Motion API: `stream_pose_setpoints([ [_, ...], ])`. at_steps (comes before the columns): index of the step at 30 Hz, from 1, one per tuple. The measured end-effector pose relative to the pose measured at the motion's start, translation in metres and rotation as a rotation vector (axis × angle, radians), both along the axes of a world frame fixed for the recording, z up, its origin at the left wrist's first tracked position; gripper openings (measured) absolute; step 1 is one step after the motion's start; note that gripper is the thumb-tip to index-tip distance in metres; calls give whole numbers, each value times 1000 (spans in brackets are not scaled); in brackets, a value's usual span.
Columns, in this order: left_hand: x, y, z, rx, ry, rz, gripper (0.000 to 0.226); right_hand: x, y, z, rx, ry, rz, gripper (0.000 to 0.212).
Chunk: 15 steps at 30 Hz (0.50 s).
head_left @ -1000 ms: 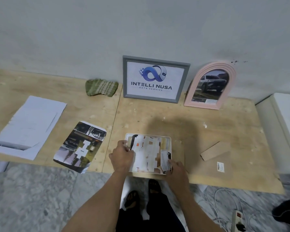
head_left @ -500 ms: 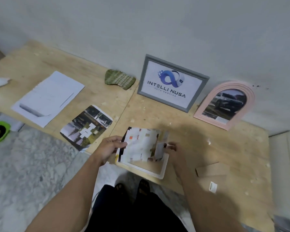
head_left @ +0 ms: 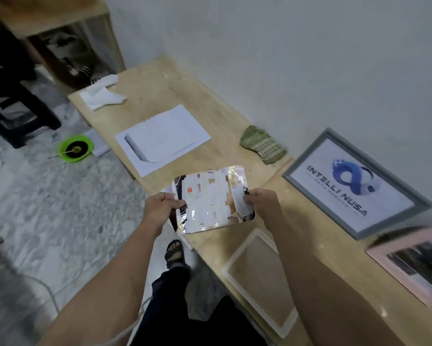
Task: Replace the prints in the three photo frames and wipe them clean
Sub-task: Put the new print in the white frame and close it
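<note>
Both hands hold a glossy print point(head_left: 210, 199) with pale patches above the wooden table's front edge. My left hand point(head_left: 161, 208) pinches its left edge and my right hand point(head_left: 261, 204) pinches its right edge. A white frame point(head_left: 237, 255) lies flat and empty on the table under my right forearm. A grey frame point(head_left: 359, 183) with a blue logo print leans on the wall. The pink arched frame point(head_left: 409, 265) with a car photo stands at the right edge. A green cloth point(head_left: 262, 144) lies by the wall. Another print is mostly hidden beneath the held one.
White sheets of paper point(head_left: 162, 138) lie on the wooden table point(head_left: 165, 91), with crumpled white tissue point(head_left: 101, 94) at its far end. On the marble floor are a green bowl point(head_left: 75, 148) and a black stool point(head_left: 15, 108). My sandalled foot point(head_left: 175, 252) is below.
The print has been lifted out of the white frame and carried left with both hands. The frame stays on the table. My view has swung left.
</note>
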<state>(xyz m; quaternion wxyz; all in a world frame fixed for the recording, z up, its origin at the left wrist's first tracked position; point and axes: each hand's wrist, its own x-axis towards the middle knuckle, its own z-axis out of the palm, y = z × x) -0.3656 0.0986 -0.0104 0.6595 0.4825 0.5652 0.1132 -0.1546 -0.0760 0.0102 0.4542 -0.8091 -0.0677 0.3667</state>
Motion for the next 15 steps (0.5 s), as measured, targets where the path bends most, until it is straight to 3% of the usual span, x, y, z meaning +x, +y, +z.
stream_pose_setpoints([
  [7, 15, 128, -8, 50, 34, 115, 22, 36, 173, -15, -66, -126, 143, 9],
  [10, 22, 181, -21, 66, 97, 150, 25, 45, 238, -27, -122, -184, 224, 6],
  [15, 34, 237, -43, 126, 268, 130, 31, 50, 314, -51, -233, -305, 340, 19],
])
